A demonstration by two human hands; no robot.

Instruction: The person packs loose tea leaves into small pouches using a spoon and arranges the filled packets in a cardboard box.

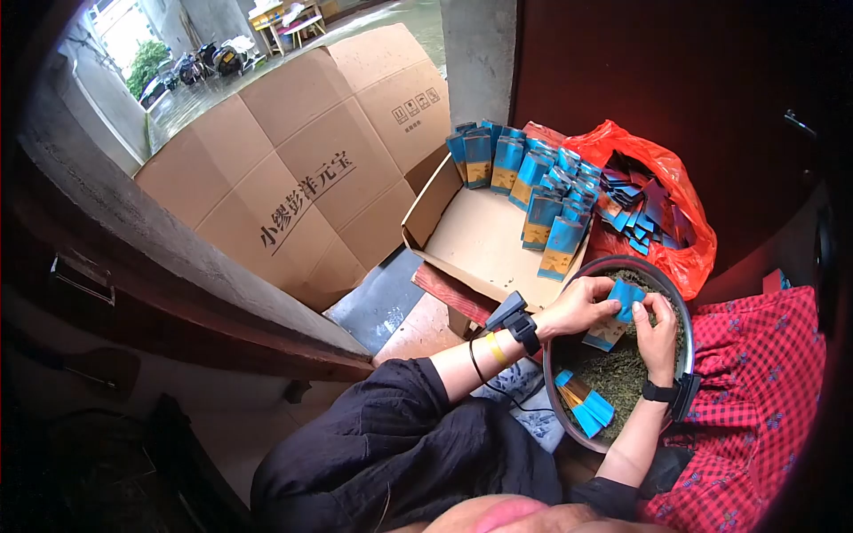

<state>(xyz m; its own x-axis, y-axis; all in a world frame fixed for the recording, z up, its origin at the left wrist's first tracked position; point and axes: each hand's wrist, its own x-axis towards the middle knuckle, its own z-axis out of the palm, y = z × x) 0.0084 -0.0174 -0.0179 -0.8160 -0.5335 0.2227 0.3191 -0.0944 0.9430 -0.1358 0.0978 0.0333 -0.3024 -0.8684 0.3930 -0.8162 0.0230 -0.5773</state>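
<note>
My left hand (577,307) and my right hand (656,336) pinch the top of a small blue-and-tan paper packet (627,295) from both sides. The packet hangs over a round metal basin (551,391) of dried green leaves (626,369). My fingers hide part of the packet, so I cannot tell whether its top is sealed. Several flat packets (588,404) lie fanned out on the leaves near the basin's lower left rim.
Beyond the basin, a shallow cardboard box (480,244) holds rows of upright packets (542,209). Beside it, a red plastic bag (693,213) contains a heap of flat packets (653,213). A large cardboard sheet (293,169) stands at left; red checked cloth (755,382) is at right.
</note>
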